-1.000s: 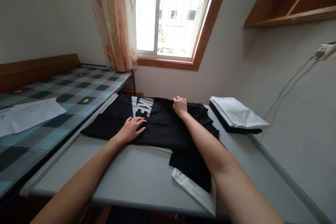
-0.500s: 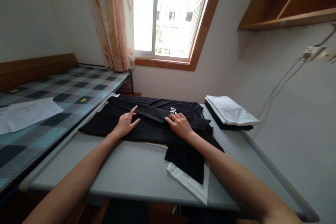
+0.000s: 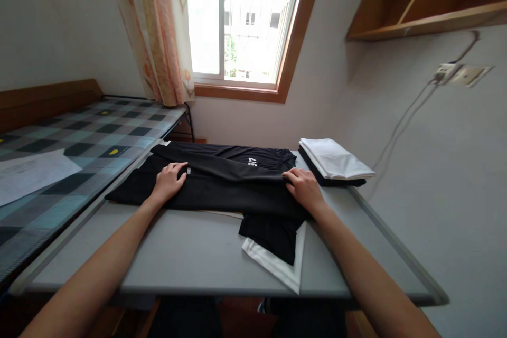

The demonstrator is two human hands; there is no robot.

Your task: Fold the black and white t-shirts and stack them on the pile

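Keeping the folded black fabric garment [image 3: 233,190] straight across the smooth grey tabletop [image 3: 178,259] probably takes even tension between left hand [image 3: 168,182] and right hand [image 3: 307,189], curled fingers [image 3: 292,172] touching it, grip unclear.

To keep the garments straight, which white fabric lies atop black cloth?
The folded white fabric rectangle, atop folded black fabric at right; the front angular white fabric strip pokes out beneath a black fabric flap.

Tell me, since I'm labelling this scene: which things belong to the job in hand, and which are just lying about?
In the job:
black clothes, under left hand and right hand
table beneath
folded white cloth, probably, though untouched

Just around:
papers on the mattress
curtain
shelf
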